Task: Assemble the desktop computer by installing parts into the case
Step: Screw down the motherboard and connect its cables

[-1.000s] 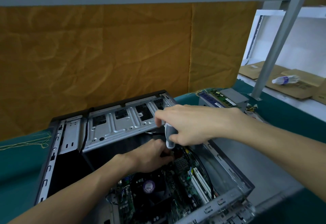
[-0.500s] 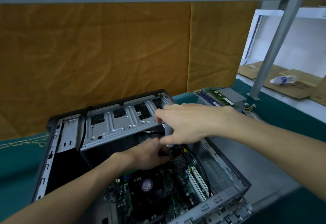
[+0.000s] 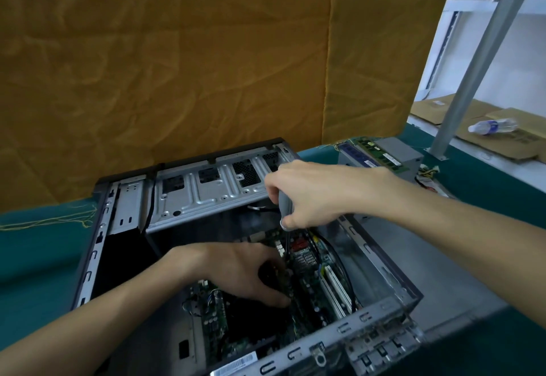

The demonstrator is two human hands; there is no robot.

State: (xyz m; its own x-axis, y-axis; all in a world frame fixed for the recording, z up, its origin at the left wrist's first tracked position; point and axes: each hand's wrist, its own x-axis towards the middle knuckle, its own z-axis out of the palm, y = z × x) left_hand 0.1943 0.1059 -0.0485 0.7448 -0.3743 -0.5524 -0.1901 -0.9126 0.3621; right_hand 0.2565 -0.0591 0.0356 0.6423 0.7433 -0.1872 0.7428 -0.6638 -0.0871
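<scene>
The right hand (image 3: 313, 195) gripped the grey screwdriver (image 3: 286, 208) upright, its tip lowered onto the motherboard (image 3: 310, 284) inside the open case (image 3: 206, 195) on the bench (image 3: 35, 257). The left hand (image 3: 242, 272) had slid nearer, fingers curled, apparently steadying the screw.

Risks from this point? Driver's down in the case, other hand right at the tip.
1. The right hand grips the screwdriver, whose shaft runs down beside the left hand; a slip could jab those fingers.
2. The tip works over the motherboard; skidding off the screw could gouge it.
3. A black cable loops close by and might snag.
</scene>
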